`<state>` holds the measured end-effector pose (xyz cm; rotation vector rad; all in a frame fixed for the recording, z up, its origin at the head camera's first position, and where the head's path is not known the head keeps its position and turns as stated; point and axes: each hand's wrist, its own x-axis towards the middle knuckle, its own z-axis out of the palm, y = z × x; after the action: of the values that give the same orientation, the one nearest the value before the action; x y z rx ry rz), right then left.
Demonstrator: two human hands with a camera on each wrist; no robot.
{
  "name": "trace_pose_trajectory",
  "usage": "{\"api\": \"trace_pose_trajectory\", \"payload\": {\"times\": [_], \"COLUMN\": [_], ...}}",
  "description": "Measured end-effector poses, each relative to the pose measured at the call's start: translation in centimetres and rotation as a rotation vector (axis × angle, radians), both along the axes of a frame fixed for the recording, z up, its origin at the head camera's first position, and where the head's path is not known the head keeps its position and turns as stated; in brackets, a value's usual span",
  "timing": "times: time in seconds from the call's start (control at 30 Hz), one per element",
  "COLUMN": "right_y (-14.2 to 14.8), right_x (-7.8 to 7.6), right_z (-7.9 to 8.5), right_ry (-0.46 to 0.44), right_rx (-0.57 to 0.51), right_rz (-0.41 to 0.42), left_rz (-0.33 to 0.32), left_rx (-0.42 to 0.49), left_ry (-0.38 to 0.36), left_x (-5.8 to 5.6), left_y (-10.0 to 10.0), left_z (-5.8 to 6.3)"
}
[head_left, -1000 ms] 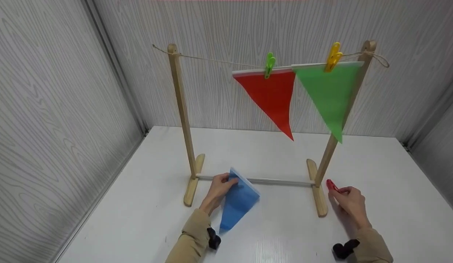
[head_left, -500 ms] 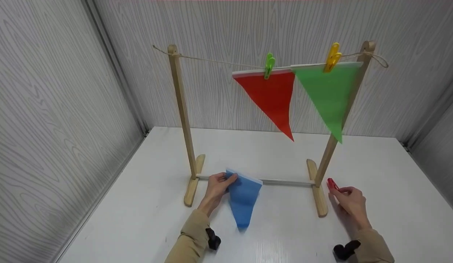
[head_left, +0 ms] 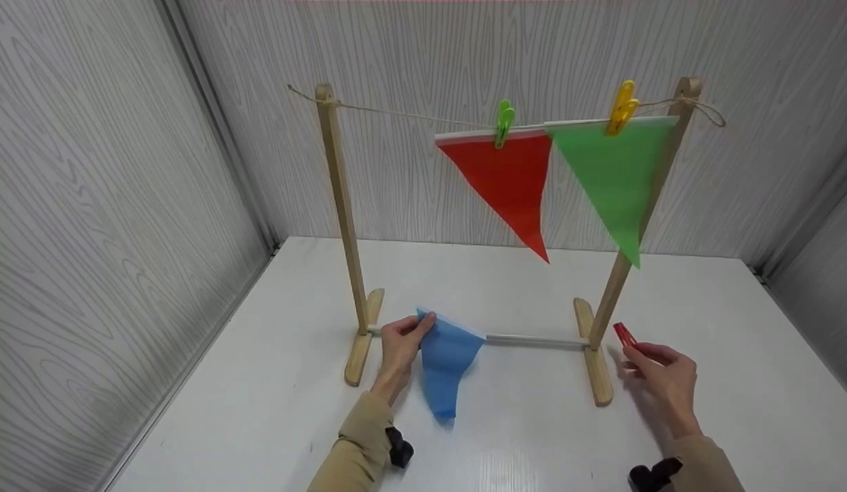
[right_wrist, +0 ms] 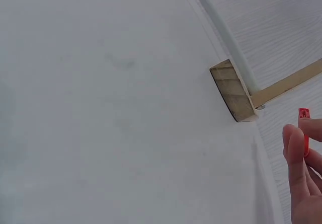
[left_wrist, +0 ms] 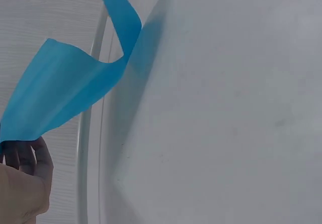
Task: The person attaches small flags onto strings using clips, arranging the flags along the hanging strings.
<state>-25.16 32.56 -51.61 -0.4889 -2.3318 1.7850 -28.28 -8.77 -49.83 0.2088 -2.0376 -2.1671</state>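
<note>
My left hand [head_left: 400, 348] pinches a blue triangular pennant [head_left: 450, 362] by one corner of its pale top edge. The pennant hangs down over the table, its lower tip curling, as the left wrist view also shows with the cloth [left_wrist: 65, 85] bending away from the fingers. On the right, my right hand [head_left: 669, 379] holds a red clothespin [head_left: 625, 335] between thumb and fingers, just beyond the stand's right foot. In the right wrist view the clothespin [right_wrist: 304, 114] sticks up from the fingertips.
A wooden stand with a left post [head_left: 342, 212] and right post [head_left: 614, 280] carries a string [head_left: 409, 115]. A green clothespin [head_left: 504, 124] holds a red pennant [head_left: 508, 178] there; a yellow one [head_left: 621, 109] holds a green pennant [head_left: 618, 171]. A white rod [head_left: 532, 339] joins the feet.
The blue pennant has swung from slanted to hanging, its top edge turned nearer level. My left hand rose slightly. My right hand moved a little right, and the red clothespin is tipped up more.
</note>
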Motion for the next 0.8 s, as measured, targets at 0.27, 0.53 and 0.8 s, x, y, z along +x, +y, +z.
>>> {"api": "trace_pose_trajectory", "payload": {"times": [0.27,0.53,0.8], "right_y": [-0.4,-1.3,-2.0], "right_x": [0.1,0.4,0.4], "right_z": [0.5,0.9,1.5], "right_ry": [0.107,0.172,0.258], "right_rx": [-0.326,-0.447,-0.528], "right_rz": [-0.155,-0.213,-0.215], "left_rz": [0.011,-0.008,-0.014], "left_rx": [0.048,0.075,0.077], "left_ry": [0.023,0.04,0.052], "left_x": [0.2,0.4,0.5], "left_y": [-0.1,-0.3,-0.5], "left_z": [0.5,0.9,1.5]}}
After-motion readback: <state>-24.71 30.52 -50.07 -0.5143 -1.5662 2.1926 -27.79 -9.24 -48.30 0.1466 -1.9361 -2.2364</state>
